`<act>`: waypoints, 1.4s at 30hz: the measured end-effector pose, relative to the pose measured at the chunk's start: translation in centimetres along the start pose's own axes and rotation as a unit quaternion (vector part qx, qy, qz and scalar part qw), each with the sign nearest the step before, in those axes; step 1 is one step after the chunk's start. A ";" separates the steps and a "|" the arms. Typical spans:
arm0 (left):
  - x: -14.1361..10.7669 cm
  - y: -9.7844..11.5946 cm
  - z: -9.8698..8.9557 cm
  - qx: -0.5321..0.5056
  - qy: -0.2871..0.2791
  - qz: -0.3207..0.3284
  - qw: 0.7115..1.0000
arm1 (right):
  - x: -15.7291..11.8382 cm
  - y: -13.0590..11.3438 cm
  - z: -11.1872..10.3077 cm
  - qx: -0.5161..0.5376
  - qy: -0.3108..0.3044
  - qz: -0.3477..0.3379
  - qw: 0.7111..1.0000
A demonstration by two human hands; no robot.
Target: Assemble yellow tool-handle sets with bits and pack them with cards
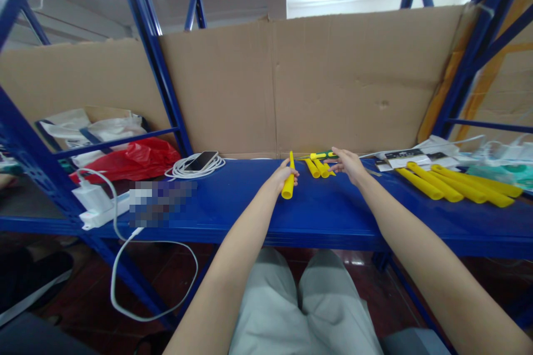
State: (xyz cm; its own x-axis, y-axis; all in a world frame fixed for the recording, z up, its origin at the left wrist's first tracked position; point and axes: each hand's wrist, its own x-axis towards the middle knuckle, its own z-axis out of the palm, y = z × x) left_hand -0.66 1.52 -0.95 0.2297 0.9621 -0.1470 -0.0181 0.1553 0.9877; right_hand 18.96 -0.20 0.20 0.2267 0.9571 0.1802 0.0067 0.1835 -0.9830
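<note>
My left hand (287, 176) is closed around a yellow tapered tube (287, 188), its wide open end toward me and its narrow end pointing up and away. To its right, the fingers of my right hand (347, 165) are at the end of a slim tool with a yellow and green handle, which looks like a screwdriver (320, 155). Its thin shaft points left toward the tube. Beneath the handle, several shorter yellow tubes (315, 170) lie on the blue shelf (233, 199). My right fingers partly cover the handle's end and a small yellow piece.
More yellow tubes (441, 186) lie on the right, beside white packets (402, 159). At the left are a phone (202, 161) on a coiled white cable (179, 168), a red plastic bag (137, 156) and a power strip (104, 213). A cardboard panel (333, 83) and blue posts (156, 61) bound the shelf.
</note>
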 end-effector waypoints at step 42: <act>0.0 0.1 0.0 0.001 -0.012 -0.006 1.000 | 0.0 -0.3 -0.3 0.050 -0.028 0.024 0.998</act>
State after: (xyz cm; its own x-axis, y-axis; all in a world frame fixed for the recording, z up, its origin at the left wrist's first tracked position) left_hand -0.62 1.51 -0.79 0.2541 0.9544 -0.1569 -0.0130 0.1655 0.9861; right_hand 19.27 -0.34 0.46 0.1701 0.9759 0.1370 -0.1008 0.1555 -0.9827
